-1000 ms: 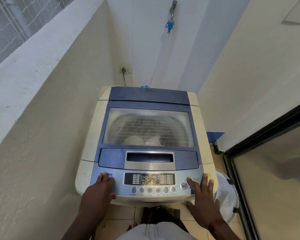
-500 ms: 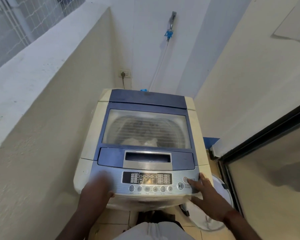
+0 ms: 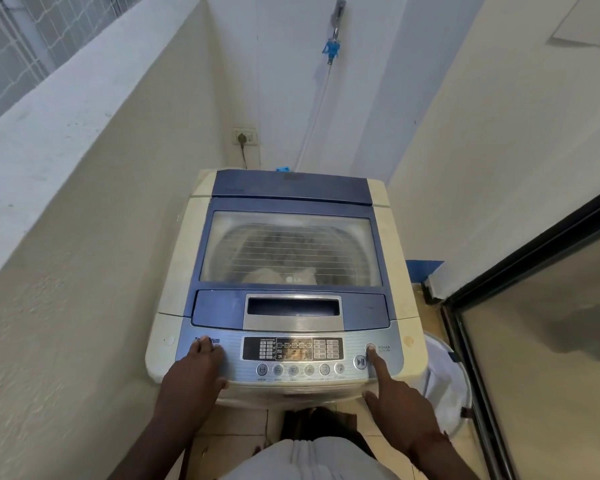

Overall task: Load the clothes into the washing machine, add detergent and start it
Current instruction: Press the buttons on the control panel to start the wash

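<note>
Washing machine (image 3: pixel 291 251) stands closed; starting step. Right hand (image 3: pixel 400 407) presses power button (image 3: pixel 370 348) with one straight finger, left hand (image 3: pixel 196 372) rests flat; start button (image 3: pixel 360 362) should follow.

Clothes (image 3: pixel 280 276) in washing machine (image 3: pixel 172 271); basket (image 3: pixel 445 379) right of it; socket (image 3: pixel 245 136) behind.

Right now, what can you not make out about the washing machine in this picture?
Head view:
clothes: blurred behind the hazy lid.
button labels: too small, blurred.
power button: partly covered by a fingertip of the right hand.
detergent: hidden under the shut lid.
</note>
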`<state>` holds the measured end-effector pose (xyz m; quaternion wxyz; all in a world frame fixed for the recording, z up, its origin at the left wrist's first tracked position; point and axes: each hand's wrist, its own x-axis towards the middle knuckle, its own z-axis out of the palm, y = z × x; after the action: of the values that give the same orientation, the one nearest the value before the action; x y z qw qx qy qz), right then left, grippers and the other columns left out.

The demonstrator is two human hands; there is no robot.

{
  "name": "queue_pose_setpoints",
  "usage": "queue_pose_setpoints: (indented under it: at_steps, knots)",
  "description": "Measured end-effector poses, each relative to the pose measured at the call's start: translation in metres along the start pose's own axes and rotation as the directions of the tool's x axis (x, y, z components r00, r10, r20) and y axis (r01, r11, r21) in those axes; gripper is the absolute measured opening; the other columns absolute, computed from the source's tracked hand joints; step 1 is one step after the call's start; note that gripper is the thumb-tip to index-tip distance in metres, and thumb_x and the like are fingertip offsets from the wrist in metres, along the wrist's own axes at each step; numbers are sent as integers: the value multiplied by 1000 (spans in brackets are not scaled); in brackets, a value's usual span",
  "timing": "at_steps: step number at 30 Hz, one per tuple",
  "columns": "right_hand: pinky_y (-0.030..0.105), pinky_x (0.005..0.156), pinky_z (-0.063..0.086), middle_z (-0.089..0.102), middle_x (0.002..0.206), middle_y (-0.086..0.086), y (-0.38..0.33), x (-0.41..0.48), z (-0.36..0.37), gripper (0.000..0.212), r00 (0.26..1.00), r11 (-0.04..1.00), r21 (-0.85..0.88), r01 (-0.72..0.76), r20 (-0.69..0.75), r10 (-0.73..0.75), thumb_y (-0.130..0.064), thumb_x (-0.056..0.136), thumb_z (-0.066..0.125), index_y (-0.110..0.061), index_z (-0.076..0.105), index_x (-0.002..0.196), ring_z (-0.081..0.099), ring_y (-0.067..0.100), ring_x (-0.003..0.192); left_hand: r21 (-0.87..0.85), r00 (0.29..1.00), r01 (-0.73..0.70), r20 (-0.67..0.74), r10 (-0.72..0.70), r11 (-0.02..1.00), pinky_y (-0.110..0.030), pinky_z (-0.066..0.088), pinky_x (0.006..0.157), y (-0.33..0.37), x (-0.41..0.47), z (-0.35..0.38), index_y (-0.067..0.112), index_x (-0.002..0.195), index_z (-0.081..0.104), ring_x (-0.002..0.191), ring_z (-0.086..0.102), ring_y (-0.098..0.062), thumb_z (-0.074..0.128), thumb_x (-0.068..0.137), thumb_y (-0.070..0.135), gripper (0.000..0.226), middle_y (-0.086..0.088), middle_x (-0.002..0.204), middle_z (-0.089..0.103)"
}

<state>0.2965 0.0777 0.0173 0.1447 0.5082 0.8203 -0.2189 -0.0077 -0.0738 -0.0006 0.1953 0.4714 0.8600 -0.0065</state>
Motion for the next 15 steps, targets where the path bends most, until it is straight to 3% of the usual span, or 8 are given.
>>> queue_pose_setpoints:
  at_steps: [4,9,12,13,15]
  knots:
    - [31,62,47,70,94,1,13,4,2,89,999,999,32,14,30,-15,-36,96,47,-49,-28,141,65,16,75,12,1000,-2,13,2,1000,-22,43,61,0,1,1,21,115,54,90,60,-13,71,79,35,42,1,126,49]
    - [30,62,45,69,96,1,16,9,-5,86,1000,998,-60,13,18,-12,-38,95,48,-50,-22,144,63,16,75,15,1000,2,5,-2,1000,-23,45,63,2,0,0,22,113,54,88,61,-12,71,80,34,39,1,125,49]
    - [28,64,47,69,102,4,14,13,-10,92,993,993,-119,3,116,11,-34,94,53,-50,-23,143,63,15,77,18,1000,-3,4,3,1000,-23,45,64,3,-1,-2,22,111,56,88,61,-12,72,80,34,37,1,121,51]
    - [27,62,49,69,102,6,15,14,-16,94,979,998,-65,12,205,1,-31,93,55,-53,-24,139,62,15,73,19,1000,-6,2,6,1000,-23,45,65,3,-1,-3,23,110,57,88,61,-12,72,79,34,36,2,120,52]
    - [28,53,50,71,94,9,16,14,-36,91,910,956,282,-79,411,-46,-29,92,60,-63,-11,137,61,17,61,17,1000,-7,-5,7,1000,-22,43,64,3,0,-5,22,108,58,87,60,-11,72,79,35,35,2,117,53]
